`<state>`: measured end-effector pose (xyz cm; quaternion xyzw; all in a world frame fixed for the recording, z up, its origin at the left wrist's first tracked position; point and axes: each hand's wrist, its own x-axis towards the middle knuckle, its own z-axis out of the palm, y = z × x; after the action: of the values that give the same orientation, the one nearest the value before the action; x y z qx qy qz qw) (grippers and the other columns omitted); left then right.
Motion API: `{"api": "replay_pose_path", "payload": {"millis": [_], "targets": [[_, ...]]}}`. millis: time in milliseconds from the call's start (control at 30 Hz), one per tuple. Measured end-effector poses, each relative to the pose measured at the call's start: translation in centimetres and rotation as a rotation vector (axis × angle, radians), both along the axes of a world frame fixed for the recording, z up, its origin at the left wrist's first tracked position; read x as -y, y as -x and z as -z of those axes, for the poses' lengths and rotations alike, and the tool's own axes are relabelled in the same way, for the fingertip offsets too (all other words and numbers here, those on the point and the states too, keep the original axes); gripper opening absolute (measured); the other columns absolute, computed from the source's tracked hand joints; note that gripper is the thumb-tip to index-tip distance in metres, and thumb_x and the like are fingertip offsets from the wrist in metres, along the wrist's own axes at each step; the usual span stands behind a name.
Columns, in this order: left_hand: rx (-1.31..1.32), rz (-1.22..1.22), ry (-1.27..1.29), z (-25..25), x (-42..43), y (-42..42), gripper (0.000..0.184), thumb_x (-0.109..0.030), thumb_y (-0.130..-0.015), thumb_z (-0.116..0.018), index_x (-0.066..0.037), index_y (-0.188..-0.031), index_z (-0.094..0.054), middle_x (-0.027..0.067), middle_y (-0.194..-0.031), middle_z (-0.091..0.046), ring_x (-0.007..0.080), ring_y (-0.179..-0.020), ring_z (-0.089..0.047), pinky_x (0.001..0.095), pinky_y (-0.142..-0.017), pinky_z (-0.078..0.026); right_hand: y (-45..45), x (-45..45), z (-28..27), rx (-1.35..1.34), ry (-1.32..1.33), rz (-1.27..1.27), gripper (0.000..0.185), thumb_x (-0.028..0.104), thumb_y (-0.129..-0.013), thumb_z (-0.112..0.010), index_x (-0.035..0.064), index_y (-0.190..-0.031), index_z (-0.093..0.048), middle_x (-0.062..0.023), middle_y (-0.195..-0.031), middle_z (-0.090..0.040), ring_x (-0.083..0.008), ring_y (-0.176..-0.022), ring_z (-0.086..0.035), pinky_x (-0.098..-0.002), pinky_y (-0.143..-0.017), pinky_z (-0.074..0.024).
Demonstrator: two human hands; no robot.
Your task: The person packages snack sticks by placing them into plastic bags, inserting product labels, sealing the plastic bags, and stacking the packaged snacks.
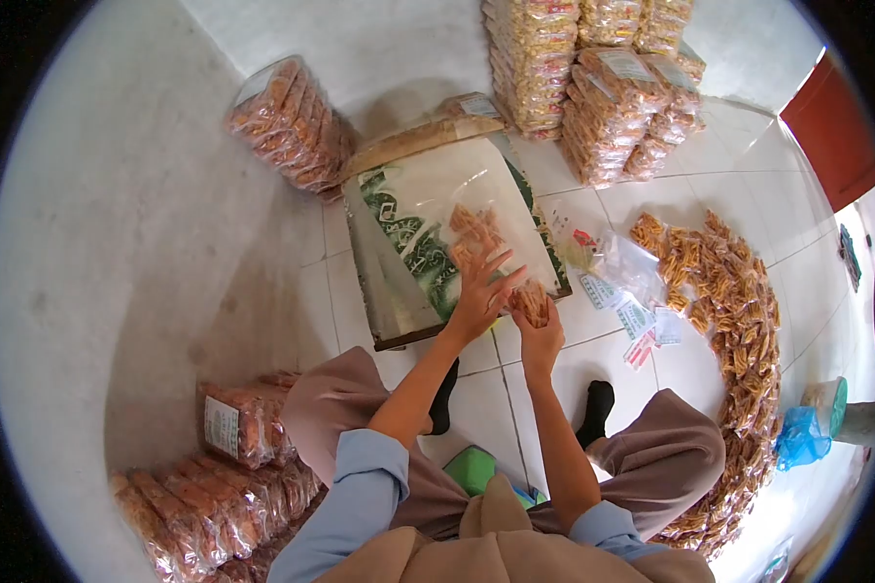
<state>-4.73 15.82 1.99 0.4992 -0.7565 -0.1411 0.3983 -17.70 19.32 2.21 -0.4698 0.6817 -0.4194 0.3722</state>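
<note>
My right hand [542,338] is closed around a small clear packet of orange-brown snack sticks [530,303], at the near right corner of a low table [428,209]. Beside it, my left hand [480,293] is over the table with its fingers spread; whether its fingertips touch the packet I cannot tell. Just beyond the left hand, more bagged snack sticks [473,225] lie on the tabletop, partly hidden by the fingers. The tabletop has a white sheet and a green-and-white pattern.
On the right floor, small snack packets [744,340] form a long curved heap. Printed labels [635,317] and clear plastic bags [627,264] lie nearer the table. Tall stacks of packed snacks [535,68] stand behind; others [292,126] lean left and lie [199,500] at lower left.
</note>
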Motion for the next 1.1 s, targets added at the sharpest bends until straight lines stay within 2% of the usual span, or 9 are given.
{"api": "replay_pose_path", "payload": {"millis": [267,367,433,633,833,900,933,1000,1100], "targets": [[-0.004,0.039,-0.055,0.3,-0.2,1.5,0.038,-0.024,-0.088,-0.043,-0.019,-0.125,-0.046,0.0023,-0.135,-0.034,0.0265,-0.13,-0.019,0.056,-0.102,-0.009,1.0,-0.5,-0.1,-0.362,0.294,-0.027,0.052,0.008,-0.066,-0.069,0.0005,-0.113,-0.049,-0.0171,-0.1,-0.056,-0.0319,-0.096,-0.049,-0.0396,-0.084,-0.0407],[-0.031,0.031,-0.053,0.4,0.0,1.7,0.038,-0.021,-0.088,-0.042,-0.019,-0.125,-0.046,0.0021,-0.135,-0.034,0.0261,-0.13,-0.02,0.0564,-0.102,-0.008,1.1,-1.0,-0.4,-0.201,0.248,-0.071,0.053,0.008,-0.069,-0.068,-0.0012,-0.116,-0.047,-0.0157,-0.103,-0.057,-0.0276,-0.096,-0.053,-0.0361,-0.083,-0.0428],[-0.059,0.032,-0.049,0.4,0.2,1.7,0.037,-0.02,-0.088,-0.042,-0.019,-0.124,-0.047,0.0021,-0.135,-0.034,0.0261,-0.13,-0.021,0.0561,-0.102,-0.007,0.9,-0.8,-0.2,0.218,0.1,-0.114,0.053,0.007,-0.072,-0.067,-0.0036,-0.119,-0.045,-0.0144,-0.107,-0.057,-0.0211,-0.096,-0.056,-0.0306,-0.081,-0.0443],[-0.13,0.096,0.006,-0.2,0.5,1.3,0.032,-0.019,-0.089,-0.041,-0.018,-0.118,-0.054,0.0025,-0.133,-0.038,0.0291,-0.129,-0.022,0.0537,-0.102,-0.007,-1.2,3.1,4.4,0.488,0.03,-0.147,0.053,0.006,-0.074,-0.065,-0.0069,-0.12,-0.043,-0.014,-0.106,-0.058,-0.0157,-0.094,-0.056,-0.0266,-0.08,-0.0445],[0.042,0.03,0.116,-0.1,0.1,-0.5,0.037,-0.026,-0.087,-0.046,-0.014,-0.121,-0.05,0.0066,-0.131,-0.037,0.0294,-0.125,-0.028,0.0466,-0.103,-0.014,-2.7,6.2,2.9,0.458,0.187,-0.306,0.052,0.01,-0.075,-0.065,-0.0066,-0.119,-0.043,-0.0144,-0.108,-0.057,-0.0183,-0.098,-0.054,-0.0274,-0.085,-0.0419],[-0.501,-0.357,0.099,2.3,0.4,-1.1,0.049,-0.03,-0.087,-0.048,-0.008,-0.129,-0.037,0.0128,-0.124,-0.04,0.028,-0.116,-0.036,0.0404,-0.097,-0.028,-2.6,8.0,6.4,0.329,0.162,-0.382,0.055,0.013,-0.073,-0.066,-0.0065,-0.12,-0.043,-0.0161,-0.114,-0.052,-0.0211,-0.103,-0.051,-0.0297,-0.089,-0.0391],[-0.504,-0.363,0.101,3.2,0.6,-1.1,0.049,-0.03,-0.087,-0.048,-0.008,-0.129,-0.037,0.0128,-0.124,-0.04,0.028,-0.116,-0.036,0.0404,-0.097,-0.028,-2.6,8.7,7.7,0.197,0.134,-0.45,0.058,0.016,-0.072,-0.068,-0.0063,-0.12,-0.042,-0.0177,-0.121,-0.047,-0.024,-0.108,-0.048,-0.0321,-0.093,-0.0363],[-0.796,-0.767,-0.227,4.3,0.9,-0.9,0.055,-0.028,-0.089,-0.048,-0.004,-0.133,-0.025,0.0157,-0.114,-0.044,0.0231,-0.104,-0.043,0.0342,-0.087,-0.039,-2.8,9.2,6.9,0.158,0.156,-0.476,0.062,0.018,-0.071,-0.068,-0.0064,-0.121,-0.041,-0.0181,-0.125,-0.041,-0.026,-0.112,-0.044,-0.0335,-0.096,-0.0334],[-0.582,-0.753,-0.452,5.5,1.5,-1.3,0.054,-0.024,-0.089,-0.048,-0.004,-0.133,-0.023,0.0133,-0.106,-0.046,0.0184,-0.093,-0.048,0.0303,-0.076,-0.045,-3.1,10.6,7.8,0.248,0.174,-0.549,0.066,0.019,-0.07,-0.069,-0.0049,-0.123,-0.039,-0.018,-0.131,-0.035,-0.0282,-0.116,-0.04,-0.035,-0.098,-0.0311]]}}
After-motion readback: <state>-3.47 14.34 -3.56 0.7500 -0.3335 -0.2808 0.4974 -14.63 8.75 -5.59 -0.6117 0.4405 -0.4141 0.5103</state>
